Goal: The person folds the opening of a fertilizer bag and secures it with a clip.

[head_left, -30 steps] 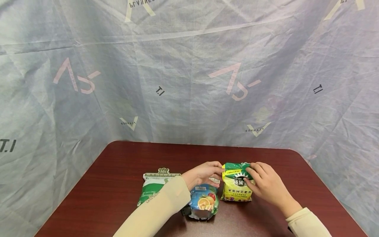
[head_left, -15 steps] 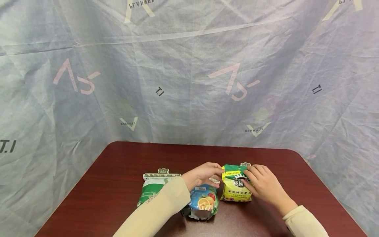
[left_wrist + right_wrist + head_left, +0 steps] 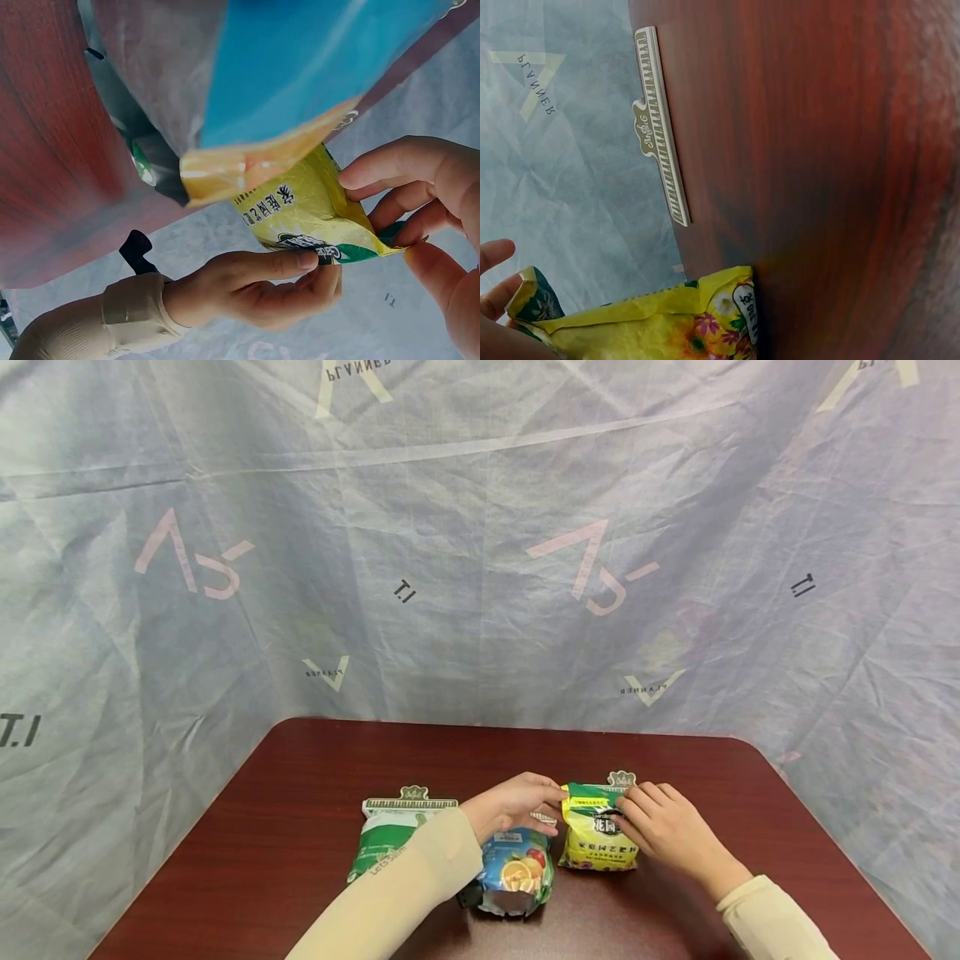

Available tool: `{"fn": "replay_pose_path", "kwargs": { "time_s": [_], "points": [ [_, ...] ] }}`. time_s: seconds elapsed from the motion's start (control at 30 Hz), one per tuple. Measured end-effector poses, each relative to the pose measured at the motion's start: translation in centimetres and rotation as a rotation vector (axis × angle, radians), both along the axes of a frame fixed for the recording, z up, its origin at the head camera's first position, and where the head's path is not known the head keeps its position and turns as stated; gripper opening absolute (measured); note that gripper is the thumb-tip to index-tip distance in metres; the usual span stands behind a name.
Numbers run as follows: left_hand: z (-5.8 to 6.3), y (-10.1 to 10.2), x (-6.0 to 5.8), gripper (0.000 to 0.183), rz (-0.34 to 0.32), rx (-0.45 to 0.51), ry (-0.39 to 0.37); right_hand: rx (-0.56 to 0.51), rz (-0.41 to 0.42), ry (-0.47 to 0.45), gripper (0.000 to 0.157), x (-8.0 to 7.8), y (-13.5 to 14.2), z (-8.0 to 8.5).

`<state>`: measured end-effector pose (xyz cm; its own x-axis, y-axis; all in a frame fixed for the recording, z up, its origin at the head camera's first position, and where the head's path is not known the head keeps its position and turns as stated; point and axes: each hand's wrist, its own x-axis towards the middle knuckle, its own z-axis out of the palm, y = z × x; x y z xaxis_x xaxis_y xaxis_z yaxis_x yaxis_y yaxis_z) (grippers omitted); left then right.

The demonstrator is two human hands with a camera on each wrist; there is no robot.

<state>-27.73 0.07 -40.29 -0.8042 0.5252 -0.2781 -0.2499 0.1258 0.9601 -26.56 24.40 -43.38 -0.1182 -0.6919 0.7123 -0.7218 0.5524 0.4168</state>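
A yellow and green fertilizer bag (image 3: 596,839) stands upright on the table, its green top folded over. My left hand (image 3: 519,804) pinches the bag's upper left corner; the left wrist view shows thumb and fingers meeting at the green edge. At the opposite upper corner, my right hand (image 3: 670,825) pinches the bag, thumb on the front. Behind the bag lies a long piano-keyboard clip (image 3: 662,131), apart from it on the table in the right wrist view. Between my left forearm and the fertilizer bag sits a blue bag with fruit pictures (image 3: 516,864), with a clip partly hidden by my hand.
A green and white bag (image 3: 386,835) with a keyboard clip (image 3: 411,802) on its top lies to the left, partly covered by my left sleeve. The dark red table (image 3: 247,827) ends at a grey printed cloth (image 3: 480,610) hanging behind.
The fertilizer bag's top edge has gone down, folding over further. The clip behind it shows more now. My right hand has shifted slightly down and left; my left hand has hardly moved.
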Motion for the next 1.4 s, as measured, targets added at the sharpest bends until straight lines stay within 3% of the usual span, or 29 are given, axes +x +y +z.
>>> {"fn": "replay_pose_path", "kwargs": {
  "time_s": [0.83,1.4],
  "points": [
    [-0.7,0.0,0.1,0.024,-0.025,-0.074,-0.011,0.041,0.062,0.024,0.033,-1.0,0.6,-0.7],
    [-0.7,0.0,0.1,0.025,-0.029,-0.173,0.059,0.09,0.063,0.015,0.03,-0.9,0.8,-0.8]
  ]
}}
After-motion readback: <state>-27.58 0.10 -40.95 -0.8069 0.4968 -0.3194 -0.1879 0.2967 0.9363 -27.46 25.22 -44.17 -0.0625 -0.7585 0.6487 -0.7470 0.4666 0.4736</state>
